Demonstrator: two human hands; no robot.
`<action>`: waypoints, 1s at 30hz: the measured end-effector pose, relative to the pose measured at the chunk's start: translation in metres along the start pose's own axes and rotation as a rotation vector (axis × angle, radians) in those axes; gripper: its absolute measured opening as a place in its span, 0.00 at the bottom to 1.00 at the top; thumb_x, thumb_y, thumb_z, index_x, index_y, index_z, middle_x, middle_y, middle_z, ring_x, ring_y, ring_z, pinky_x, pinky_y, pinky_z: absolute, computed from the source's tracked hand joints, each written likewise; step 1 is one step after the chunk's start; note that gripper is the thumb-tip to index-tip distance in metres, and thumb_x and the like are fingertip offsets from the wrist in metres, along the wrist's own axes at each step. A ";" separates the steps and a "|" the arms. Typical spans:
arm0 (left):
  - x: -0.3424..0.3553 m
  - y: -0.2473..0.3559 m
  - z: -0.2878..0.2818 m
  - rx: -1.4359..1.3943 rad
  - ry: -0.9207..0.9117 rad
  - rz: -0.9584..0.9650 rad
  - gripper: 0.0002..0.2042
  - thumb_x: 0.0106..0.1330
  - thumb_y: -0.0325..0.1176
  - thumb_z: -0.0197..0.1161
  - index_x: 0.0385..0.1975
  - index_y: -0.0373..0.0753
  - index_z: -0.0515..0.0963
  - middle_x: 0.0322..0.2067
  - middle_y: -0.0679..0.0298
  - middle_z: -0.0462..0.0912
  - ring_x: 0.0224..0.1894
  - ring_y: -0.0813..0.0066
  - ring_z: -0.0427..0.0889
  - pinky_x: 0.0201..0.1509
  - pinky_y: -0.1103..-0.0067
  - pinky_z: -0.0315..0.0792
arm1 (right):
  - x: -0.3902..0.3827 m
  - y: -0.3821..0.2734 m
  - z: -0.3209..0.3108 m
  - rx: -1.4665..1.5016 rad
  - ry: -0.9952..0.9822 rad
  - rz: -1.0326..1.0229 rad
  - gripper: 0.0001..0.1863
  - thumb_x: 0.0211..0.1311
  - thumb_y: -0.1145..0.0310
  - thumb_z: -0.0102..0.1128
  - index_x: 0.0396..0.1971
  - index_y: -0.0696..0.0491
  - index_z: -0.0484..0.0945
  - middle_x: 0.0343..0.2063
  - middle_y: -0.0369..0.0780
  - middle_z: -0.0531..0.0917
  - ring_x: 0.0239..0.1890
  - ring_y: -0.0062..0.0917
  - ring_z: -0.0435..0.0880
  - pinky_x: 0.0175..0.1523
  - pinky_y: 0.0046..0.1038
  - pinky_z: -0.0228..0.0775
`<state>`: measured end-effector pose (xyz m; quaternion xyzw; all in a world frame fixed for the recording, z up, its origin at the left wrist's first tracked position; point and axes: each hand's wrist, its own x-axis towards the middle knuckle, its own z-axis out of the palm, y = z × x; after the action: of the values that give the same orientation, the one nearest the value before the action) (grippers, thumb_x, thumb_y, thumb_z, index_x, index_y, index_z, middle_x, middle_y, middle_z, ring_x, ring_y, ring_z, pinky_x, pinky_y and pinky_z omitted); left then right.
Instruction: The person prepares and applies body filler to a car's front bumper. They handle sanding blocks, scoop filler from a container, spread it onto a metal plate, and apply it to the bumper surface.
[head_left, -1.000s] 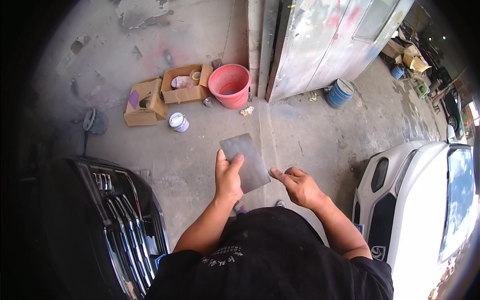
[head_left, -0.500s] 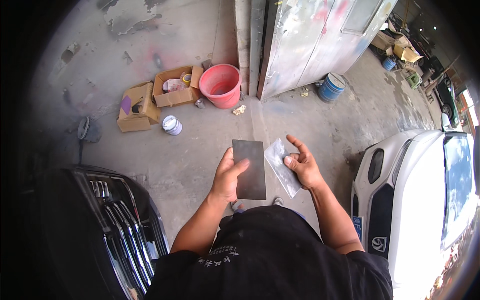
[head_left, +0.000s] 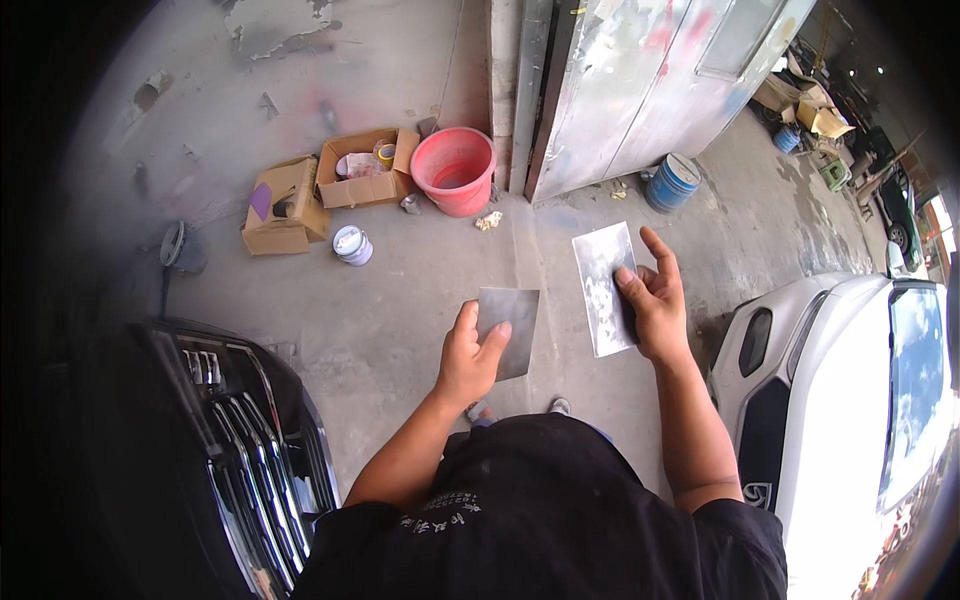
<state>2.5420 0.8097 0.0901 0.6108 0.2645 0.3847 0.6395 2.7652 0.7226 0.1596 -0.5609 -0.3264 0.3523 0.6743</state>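
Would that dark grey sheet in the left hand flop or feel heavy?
Probably stiff: the dark grey sheet looks flat though the left hand grips only one side. Likely light too, since one hand holds it.

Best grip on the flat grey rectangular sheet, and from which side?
Probably pinch the grey rectangular sheet by its free right edge, coming from the right: it looks thin and flat, and the left hand covers its left side, thumb on its face. The right hand is occupied with the glossy silvery-white rectangular sheet.
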 end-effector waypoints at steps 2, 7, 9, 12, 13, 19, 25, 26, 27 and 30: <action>0.000 -0.003 0.000 0.055 0.044 0.027 0.09 0.69 0.29 0.53 0.45 0.31 0.68 0.33 0.63 0.78 0.37 0.82 0.74 0.43 0.79 0.71 | -0.014 0.010 -0.002 -0.124 -0.054 0.031 0.38 0.63 0.74 0.59 0.67 0.59 0.48 0.26 0.35 0.79 0.27 0.15 0.77 0.34 0.16 0.68; -0.004 0.008 -0.016 0.471 -0.050 0.067 0.08 0.71 0.32 0.50 0.39 0.33 0.70 0.22 0.55 0.76 0.23 0.66 0.76 0.30 0.73 0.71 | -0.014 0.025 0.032 -0.132 -0.083 0.181 0.37 0.61 0.75 0.59 0.67 0.59 0.50 0.29 0.38 0.79 0.28 0.17 0.77 0.33 0.19 0.68; -0.002 0.005 -0.023 0.516 -0.063 0.183 0.08 0.70 0.32 0.50 0.37 0.33 0.70 0.21 0.53 0.76 0.22 0.59 0.76 0.29 0.72 0.71 | -0.016 0.026 0.053 -0.072 -0.128 0.254 0.37 0.61 0.75 0.60 0.67 0.59 0.51 0.30 0.37 0.79 0.31 0.17 0.77 0.37 0.19 0.69; -0.001 -0.005 -0.035 0.512 -0.071 0.245 0.08 0.69 0.31 0.52 0.34 0.33 0.73 0.23 0.52 0.77 0.24 0.59 0.78 0.31 0.74 0.72 | -0.019 0.003 0.073 0.167 -0.304 0.272 0.39 0.59 0.76 0.62 0.67 0.59 0.51 0.33 0.36 0.79 0.36 0.18 0.78 0.43 0.18 0.70; 0.001 0.002 -0.036 0.439 -0.043 0.170 0.08 0.69 0.32 0.54 0.33 0.33 0.73 0.23 0.54 0.78 0.24 0.65 0.78 0.31 0.75 0.71 | -0.016 -0.002 0.077 0.239 -0.285 0.220 0.39 0.59 0.76 0.63 0.67 0.59 0.51 0.33 0.37 0.79 0.36 0.18 0.79 0.44 0.19 0.70; 0.013 0.010 -0.053 0.236 0.039 -0.054 0.19 0.67 0.41 0.60 0.20 0.33 0.66 0.13 0.68 0.66 0.21 0.84 0.61 0.23 0.79 0.61 | 0.009 0.016 0.052 -0.158 -0.069 0.056 0.40 0.59 0.77 0.60 0.68 0.61 0.47 0.39 0.42 0.77 0.38 0.22 0.80 0.43 0.22 0.74; 0.016 -0.022 -0.080 0.343 0.089 -0.071 0.27 0.73 0.46 0.48 0.14 0.33 0.61 0.11 0.67 0.58 0.20 0.81 0.58 0.22 0.74 0.56 | 0.001 0.041 0.051 -0.294 -0.051 0.062 0.39 0.56 0.74 0.63 0.67 0.56 0.54 0.42 0.42 0.77 0.37 0.24 0.80 0.45 0.26 0.73; 0.018 -0.026 -0.084 0.307 0.086 -0.097 0.27 0.74 0.46 0.46 0.13 0.33 0.61 0.11 0.66 0.58 0.19 0.81 0.58 0.22 0.73 0.56 | 0.002 0.045 0.051 -0.299 -0.075 0.028 0.39 0.55 0.73 0.64 0.67 0.56 0.55 0.41 0.42 0.79 0.37 0.25 0.80 0.45 0.27 0.73; 0.023 -0.027 -0.087 0.306 -0.003 -0.160 0.25 0.75 0.46 0.43 0.15 0.36 0.64 0.14 0.72 0.62 0.21 0.83 0.61 0.25 0.79 0.59 | 0.003 0.040 0.046 -0.382 -0.090 0.039 0.40 0.55 0.73 0.64 0.67 0.55 0.55 0.38 0.42 0.80 0.36 0.25 0.81 0.45 0.27 0.73; 0.049 -0.013 -0.072 0.391 -0.004 -0.045 0.23 0.74 0.46 0.45 0.23 0.32 0.67 0.16 0.64 0.68 0.23 0.79 0.63 0.28 0.77 0.62 | 0.005 0.030 0.040 -0.527 -0.173 0.096 0.40 0.54 0.73 0.65 0.67 0.56 0.55 0.30 0.39 0.81 0.33 0.22 0.79 0.42 0.25 0.71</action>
<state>2.5135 0.8918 0.0755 0.7182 0.3464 0.3103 0.5176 2.7315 0.7514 0.1368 -0.6994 -0.4362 0.3334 0.4576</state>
